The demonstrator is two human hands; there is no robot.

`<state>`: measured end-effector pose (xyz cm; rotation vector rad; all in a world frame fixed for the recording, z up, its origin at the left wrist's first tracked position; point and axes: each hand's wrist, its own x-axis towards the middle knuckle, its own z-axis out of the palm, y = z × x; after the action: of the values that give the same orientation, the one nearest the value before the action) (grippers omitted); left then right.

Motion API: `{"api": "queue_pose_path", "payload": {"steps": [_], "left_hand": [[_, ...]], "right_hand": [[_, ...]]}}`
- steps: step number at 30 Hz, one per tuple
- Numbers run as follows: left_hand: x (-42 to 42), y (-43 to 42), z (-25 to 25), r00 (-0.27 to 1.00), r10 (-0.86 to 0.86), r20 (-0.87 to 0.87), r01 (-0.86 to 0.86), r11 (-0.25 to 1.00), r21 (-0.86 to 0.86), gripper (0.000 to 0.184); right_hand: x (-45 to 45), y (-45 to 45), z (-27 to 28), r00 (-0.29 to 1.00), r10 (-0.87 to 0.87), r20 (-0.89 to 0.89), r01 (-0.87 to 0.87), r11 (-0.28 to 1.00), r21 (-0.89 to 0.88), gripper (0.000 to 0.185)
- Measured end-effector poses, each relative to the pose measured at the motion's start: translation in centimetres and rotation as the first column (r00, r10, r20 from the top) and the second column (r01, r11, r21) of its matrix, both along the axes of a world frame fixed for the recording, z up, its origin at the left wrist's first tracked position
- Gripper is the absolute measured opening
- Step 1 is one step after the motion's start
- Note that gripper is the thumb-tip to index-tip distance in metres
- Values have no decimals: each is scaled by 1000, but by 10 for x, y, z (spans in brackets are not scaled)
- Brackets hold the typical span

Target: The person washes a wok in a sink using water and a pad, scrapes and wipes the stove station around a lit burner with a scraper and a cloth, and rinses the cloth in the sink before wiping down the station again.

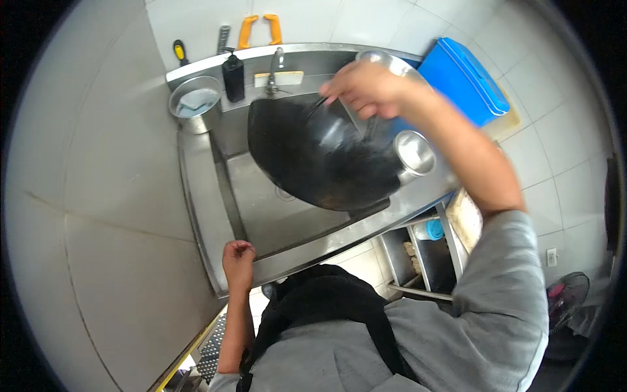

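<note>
A large black wok (326, 153) is tilted over the stainless steel sink (274, 212). My right hand (369, 88) reaches across from the right, fingers curled round the wok's dark handle at its far side. Motion blurs the hand and the wok a little. Near the sink's front left corner is my left hand (239, 256), its fingers curled in and nothing visible in them. A small metal bowl (415, 152) sits close to the wok's right edge. Behind the wok rises the faucet (273, 78).
Along the back ledge stand a metal pot (196, 104) with something pale inside and a black pump bottle (233, 77). Orange handles (248, 31) lean against the wall. To the right is a blue bin (460, 81). Below the counter's right end is a divided shelf (431, 261).
</note>
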<state>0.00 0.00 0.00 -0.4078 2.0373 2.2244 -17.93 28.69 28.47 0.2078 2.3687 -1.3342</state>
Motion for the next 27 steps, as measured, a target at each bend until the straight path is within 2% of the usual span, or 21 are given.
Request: {"api": "queue_pose_path", "payload": {"steps": [2, 3, 5, 6, 8, 10, 14, 16, 18, 20, 21, 23, 24, 26, 27], "left_hand": [[2, -5, 10, 990, -131, -44, 130, 991, -15, 13], [48, 21, 3, 982, -189, 31, 187, 981, 60, 16], [64, -13, 26, 960, -259, 109, 259, 966, 17, 19], [41, -23, 27, 960, -277, 43, 278, 960, -14, 20], [50, -28, 40, 949, -304, 84, 305, 952, 6, 21], [44, -22, 44, 950, -298, 95, 299, 954, -1, 21], [23, -12, 53, 967, -240, 91, 244, 969, -45, 22], [8, 0, 59, 977, -199, 73, 203, 978, -56, 22], [-4, 14, 66, 982, -169, 82, 173, 983, -56, 22], [-11, 32, 66, 983, -145, 108, 151, 987, -46, 23], [-22, 41, 65, 981, -154, 116, 163, 985, -65, 23], [-36, 62, 64, 965, -185, 185, 200, 978, -65, 22], [-51, 69, 60, 962, -212, 169, 232, 967, -108, 22], [-82, 97, 54, 946, -298, 127, 321, 915, -243, 20], [-108, 118, 50, 946, -320, 47, 324, 931, -169, 22]], "right_hand": [[-3, -29, -14, 999, -22, -37, 22, 1000, 13, 28], [21, -41, -34, 998, -55, 23, 51, 989, 139, 27], [20, -69, -86, 983, -132, 131, 144, 986, -85, 24], [1, -67, -98, 989, -133, 66, 140, 982, -125, 24], [2, -44, -140, 953, -259, 155, 302, 815, -495, 26], [7, -5, -161, 905, -335, 262, 425, 683, -594, 23], [32, 53, -237, 804, -408, 433, 570, 320, -756, 22], [43, 78, -277, 743, -491, 455, 613, 226, -757, 23], [52, 103, -310, 629, -586, 511, 701, 142, -699, 23], [58, 139, -358, 510, -665, 546, 786, 102, -610, 23], [51, 144, -371, 512, -654, 557, 786, 94, -611, 23], [45, 155, -397, 210, -813, 543, 919, -26, -393, 27], [36, 160, -432, 214, -800, 561, 915, -37, -401, 27], [41, 175, -508, 219, -818, 531, 974, 154, -165, 41], [39, 171, -519, 229, -807, 545, 972, 158, -175, 41]]}}
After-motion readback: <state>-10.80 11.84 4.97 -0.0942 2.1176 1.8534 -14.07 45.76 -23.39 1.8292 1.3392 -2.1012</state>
